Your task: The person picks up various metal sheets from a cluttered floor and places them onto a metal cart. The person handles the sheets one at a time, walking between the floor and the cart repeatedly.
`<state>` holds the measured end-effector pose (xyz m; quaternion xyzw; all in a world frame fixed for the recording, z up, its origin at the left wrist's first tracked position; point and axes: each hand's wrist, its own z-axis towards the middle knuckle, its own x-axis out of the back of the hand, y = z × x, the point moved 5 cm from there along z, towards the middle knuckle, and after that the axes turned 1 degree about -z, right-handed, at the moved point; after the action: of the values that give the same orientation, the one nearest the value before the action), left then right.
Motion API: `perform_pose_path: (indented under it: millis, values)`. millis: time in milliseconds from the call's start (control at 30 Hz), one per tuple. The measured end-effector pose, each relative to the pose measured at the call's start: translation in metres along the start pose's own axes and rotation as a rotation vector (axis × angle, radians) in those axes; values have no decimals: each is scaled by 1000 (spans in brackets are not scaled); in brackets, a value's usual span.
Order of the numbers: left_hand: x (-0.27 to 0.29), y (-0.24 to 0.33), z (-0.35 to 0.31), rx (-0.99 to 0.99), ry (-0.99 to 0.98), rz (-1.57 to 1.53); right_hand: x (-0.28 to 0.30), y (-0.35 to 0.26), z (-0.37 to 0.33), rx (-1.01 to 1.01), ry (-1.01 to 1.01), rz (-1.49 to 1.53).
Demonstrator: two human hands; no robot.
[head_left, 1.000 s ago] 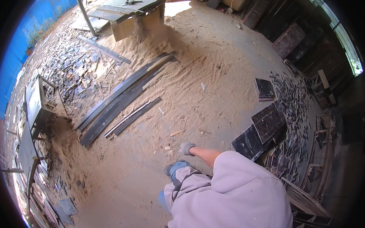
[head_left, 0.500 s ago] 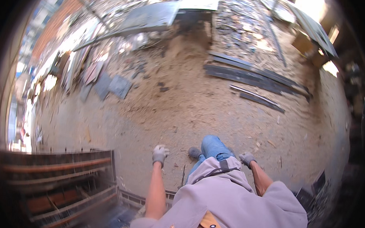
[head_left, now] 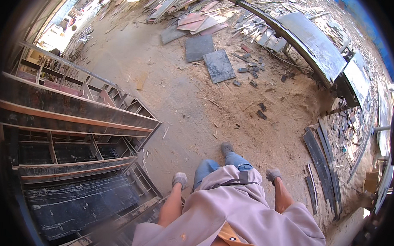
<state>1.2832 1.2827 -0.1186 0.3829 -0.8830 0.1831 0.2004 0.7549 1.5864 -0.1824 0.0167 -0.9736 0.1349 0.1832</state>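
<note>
My left hand (head_left: 180, 179), in a pale work glove, hangs low at my left side with its fingers loosely curled in and nothing seen in it. It is nearest to the stack of dark wooden panel frames (head_left: 130, 162) on the left, apart from it. My right hand (head_left: 273, 175), in a greyish glove, hangs by my right hip, also curled, with no object showing. Between the hands are my legs in blue jeans (head_left: 206, 170), one shoe (head_left: 226, 148) set forward on the dusty ground.
Two dark square boards (head_left: 219, 66) lie ahead, with small dark offcuts (head_left: 261, 111) nearby. A long metal-topped table (head_left: 312, 44) stands far right amid scrap. Long dark strips (head_left: 321, 164) lie to the right. More boards (head_left: 196, 23) are piled at the back.
The view has swung left, so the panel frames fill more of the left side, and the square boards and table sit farther right. My feet have shifted; both hands still hang low.
</note>
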Motion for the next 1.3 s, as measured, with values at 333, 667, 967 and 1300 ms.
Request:
perform_pose_path:
  millis: [333,667,967,1300]
  values:
    - [31,-197,69,271,-127,-860,112,-642,43,591,235,372]
    - [533,-451,413,35,195,-2138,31,-741,138,65,127,530]
    - [825,-509,705,207,284,-1711,51,-898,375,26,198,130]
    - [759,-429,1176,349,162,-1095,85,-972,806,58,395,-268]
